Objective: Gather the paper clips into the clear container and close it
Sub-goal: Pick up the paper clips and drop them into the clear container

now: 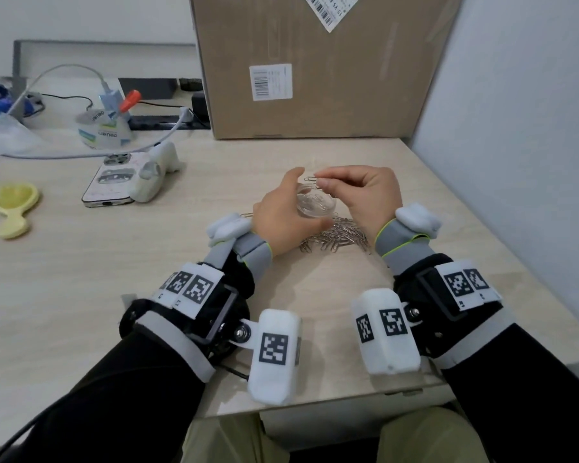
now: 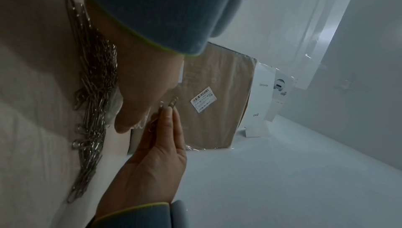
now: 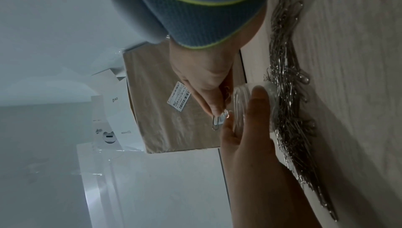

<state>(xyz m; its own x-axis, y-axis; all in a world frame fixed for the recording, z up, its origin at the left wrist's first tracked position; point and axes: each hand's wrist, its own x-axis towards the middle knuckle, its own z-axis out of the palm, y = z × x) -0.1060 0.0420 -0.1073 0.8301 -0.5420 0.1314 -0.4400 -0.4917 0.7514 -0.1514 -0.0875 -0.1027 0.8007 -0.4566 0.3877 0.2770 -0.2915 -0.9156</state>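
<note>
My left hand [image 1: 281, 212] grips a small clear round container [image 1: 315, 203] on the desk, thumb on its near side and fingers round the far side. A few clips lie inside it. My right hand [image 1: 348, 187] pinches a couple of silver paper clips [image 1: 311, 182] just above the container's open mouth. A pile of paper clips [image 1: 338, 237] lies on the desk right behind my left thumb. In the right wrist view the pinched clips [image 3: 217, 122] hang beside the container [image 3: 241, 106]. One stray clip [image 1: 246, 214] lies by my left wrist. No lid is visible.
A large cardboard box [image 1: 315, 68] stands close behind the hands. A white wall [image 1: 515, 128] bounds the desk on the right. To the left lie a phone [image 1: 114, 182], a white plush toy [image 1: 157, 175], a yellow hand mirror [image 1: 14, 208] and cables.
</note>
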